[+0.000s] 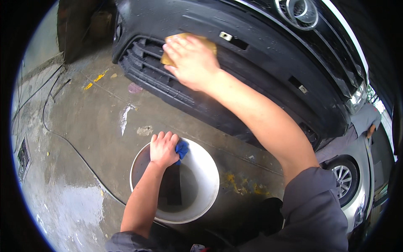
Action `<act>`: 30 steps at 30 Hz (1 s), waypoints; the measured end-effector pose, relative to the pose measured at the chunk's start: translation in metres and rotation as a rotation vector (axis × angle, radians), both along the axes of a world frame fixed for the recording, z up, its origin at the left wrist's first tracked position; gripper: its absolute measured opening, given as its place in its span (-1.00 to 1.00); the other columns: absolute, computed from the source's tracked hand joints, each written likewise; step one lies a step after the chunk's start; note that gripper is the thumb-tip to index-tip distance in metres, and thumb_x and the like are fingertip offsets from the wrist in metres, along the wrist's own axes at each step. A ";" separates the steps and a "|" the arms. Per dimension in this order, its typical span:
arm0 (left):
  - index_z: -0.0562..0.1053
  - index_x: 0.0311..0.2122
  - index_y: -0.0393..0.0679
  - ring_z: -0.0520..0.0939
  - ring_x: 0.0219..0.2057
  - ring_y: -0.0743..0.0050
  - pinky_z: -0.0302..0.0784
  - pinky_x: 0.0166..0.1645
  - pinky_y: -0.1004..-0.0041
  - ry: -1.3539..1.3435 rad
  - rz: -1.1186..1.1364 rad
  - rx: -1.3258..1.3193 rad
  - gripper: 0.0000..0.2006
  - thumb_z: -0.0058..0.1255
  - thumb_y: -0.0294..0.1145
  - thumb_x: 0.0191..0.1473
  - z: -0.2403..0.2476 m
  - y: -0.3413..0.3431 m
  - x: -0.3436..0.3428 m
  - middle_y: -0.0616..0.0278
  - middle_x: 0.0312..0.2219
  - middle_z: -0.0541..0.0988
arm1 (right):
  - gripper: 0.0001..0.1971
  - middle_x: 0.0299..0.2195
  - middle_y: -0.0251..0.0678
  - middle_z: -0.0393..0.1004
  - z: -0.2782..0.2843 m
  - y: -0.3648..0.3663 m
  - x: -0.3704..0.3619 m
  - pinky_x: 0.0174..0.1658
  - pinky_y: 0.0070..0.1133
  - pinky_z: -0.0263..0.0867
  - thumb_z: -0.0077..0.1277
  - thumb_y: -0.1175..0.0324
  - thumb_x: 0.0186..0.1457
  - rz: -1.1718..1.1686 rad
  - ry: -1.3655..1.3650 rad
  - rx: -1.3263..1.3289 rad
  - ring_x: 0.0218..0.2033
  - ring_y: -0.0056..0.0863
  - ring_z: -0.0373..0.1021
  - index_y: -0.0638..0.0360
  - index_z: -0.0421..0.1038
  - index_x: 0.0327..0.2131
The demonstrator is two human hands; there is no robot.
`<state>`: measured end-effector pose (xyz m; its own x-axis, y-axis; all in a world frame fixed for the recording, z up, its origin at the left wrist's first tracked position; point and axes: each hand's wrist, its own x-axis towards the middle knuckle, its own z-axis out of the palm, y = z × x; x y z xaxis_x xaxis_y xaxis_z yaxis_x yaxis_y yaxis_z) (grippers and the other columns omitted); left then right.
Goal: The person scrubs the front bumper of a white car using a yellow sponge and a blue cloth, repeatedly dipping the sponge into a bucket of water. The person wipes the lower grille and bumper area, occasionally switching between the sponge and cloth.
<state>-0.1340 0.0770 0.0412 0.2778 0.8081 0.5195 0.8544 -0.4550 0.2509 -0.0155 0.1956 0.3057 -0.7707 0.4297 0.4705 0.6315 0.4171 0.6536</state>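
My right hand (188,59) lies with its fingers stretched over a tan-yellow pad (209,44), pressing it flat against a black car bumper (264,71). The pad's edges show around my fingers; whether it is sponge or folded cloth I cannot tell. Water drops dot the bumper above its slatted lower grille (145,63). Lower down, my left hand (164,149) is closed at the far rim of a white bucket (215,180). A crumpled blue cloth (181,149) sticks out beside its fingers. Inside the bucket is greyish water, with a dark rectangular patch in it.
A black hose or cable (73,147) curves over the stained concrete floor (100,122) to the bucket's left. A floor drain (24,155) lies at far left. On the right are a light-coloured car's wheel (343,178) and another person in grey (364,119).
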 end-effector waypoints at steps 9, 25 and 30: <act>0.52 -0.36 0.02 0.56 -0.23 0.15 0.36 -0.10 0.20 0.026 0.054 0.046 -0.76 0.20 -0.33 -0.27 -0.001 -0.011 -0.018 0.30 -0.36 0.54 | -0.07 0.40 -0.25 0.29 0.011 -0.198 0.260 0.48 -0.26 0.08 0.44 0.22 -0.07 -0.255 0.097 -0.256 0.43 -0.31 0.21 0.01 0.26 0.40; 0.49 -0.32 -0.01 0.53 -0.13 0.06 0.36 -0.06 0.15 0.082 0.091 0.013 -0.65 0.22 -0.36 -0.37 -0.001 -0.009 0.008 0.24 -0.29 0.53 | -0.10 0.39 -0.31 0.34 -0.007 -0.239 0.394 0.48 -0.28 0.00 0.39 0.26 -0.15 -0.270 0.034 -0.100 0.44 -0.34 0.20 0.02 0.33 0.36; 0.51 -0.34 -0.01 0.54 -0.11 0.07 0.36 -0.04 0.17 0.103 0.078 -0.011 -0.67 0.24 -0.36 -0.38 -0.001 -0.009 0.010 0.25 -0.27 0.55 | -0.16 0.37 -0.26 0.35 0.002 -0.172 0.255 0.45 -0.26 0.08 0.37 0.13 -0.03 -0.046 0.164 -0.168 0.41 -0.30 0.23 0.06 0.33 0.35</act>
<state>-0.1236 0.0676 0.0405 0.2653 0.8346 0.4827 0.9085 -0.3841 0.1648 0.2395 0.0232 0.3078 -0.6676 0.5455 0.5067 0.7445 0.4791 0.4650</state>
